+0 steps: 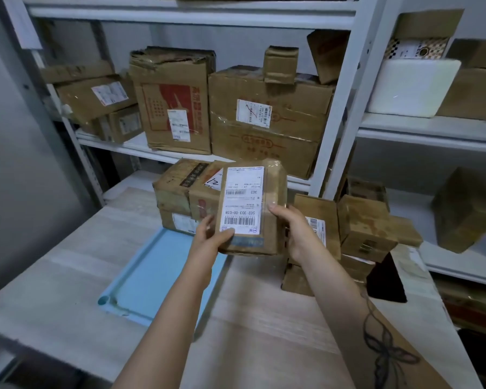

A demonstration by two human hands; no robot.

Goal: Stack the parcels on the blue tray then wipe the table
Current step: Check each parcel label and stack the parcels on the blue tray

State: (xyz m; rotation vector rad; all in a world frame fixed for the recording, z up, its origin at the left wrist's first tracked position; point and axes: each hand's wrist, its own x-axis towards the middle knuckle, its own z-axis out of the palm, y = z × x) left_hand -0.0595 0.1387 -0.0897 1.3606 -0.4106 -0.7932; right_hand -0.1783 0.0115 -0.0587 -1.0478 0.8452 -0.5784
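Blue tray (pixel 152 276) near half bare; stacked boxes (pixel 180 197) block far end; box cluster (pixel 362 228) crowds right.

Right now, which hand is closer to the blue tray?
Left. The left hand is over the blue tray; the right hand is past the parcel, off the tray.

Brown parcel (pixel 267 217), white label (pixel 243 200), blue tray (pixel 152 276)
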